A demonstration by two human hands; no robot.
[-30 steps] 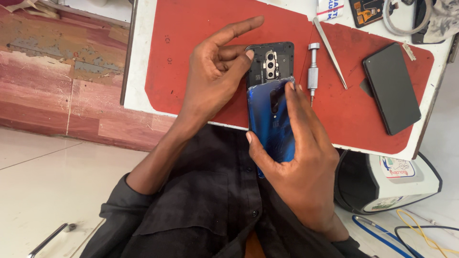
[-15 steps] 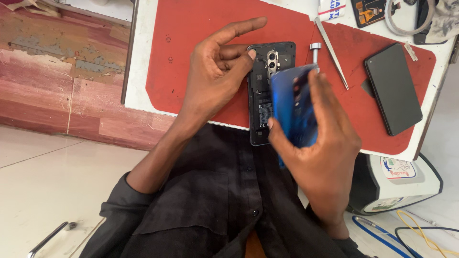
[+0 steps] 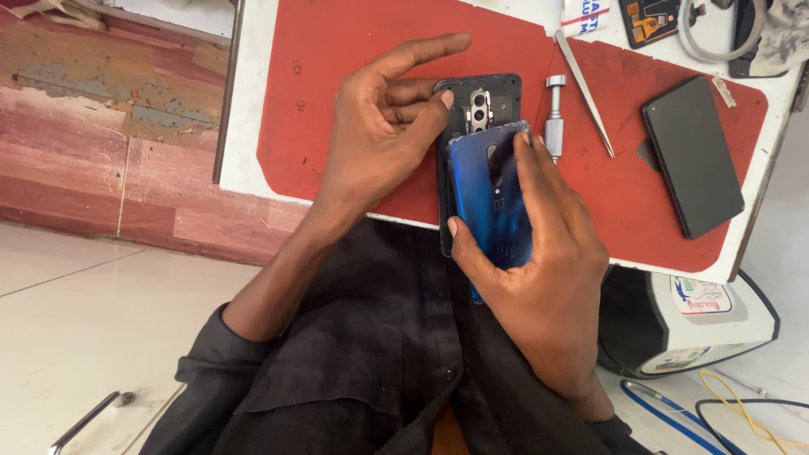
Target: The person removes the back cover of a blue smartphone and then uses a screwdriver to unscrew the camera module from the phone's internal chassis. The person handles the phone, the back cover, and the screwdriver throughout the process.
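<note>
At frame centre the blue back cover (image 3: pixel 493 206), gripped by the right hand (image 3: pixel 539 278), has been slid up over the opened phone (image 3: pixel 480 109), which is pinned on the red mat (image 3: pixel 337 101) by the left hand (image 3: pixel 383 126), so alignment looks nearly reached.

Light: bright, even daylight, source not visible | Shadows: soft and faint beside the left hand (image 3: pixel 383 139) on the red mat (image 3: pixel 337 93) | Glare: mild sheen on the blue back cover (image 3: pixel 493 202) | Focus: sharp centre | Blur: none evident | Distortion: slight wide-angle bending at edges
</note>
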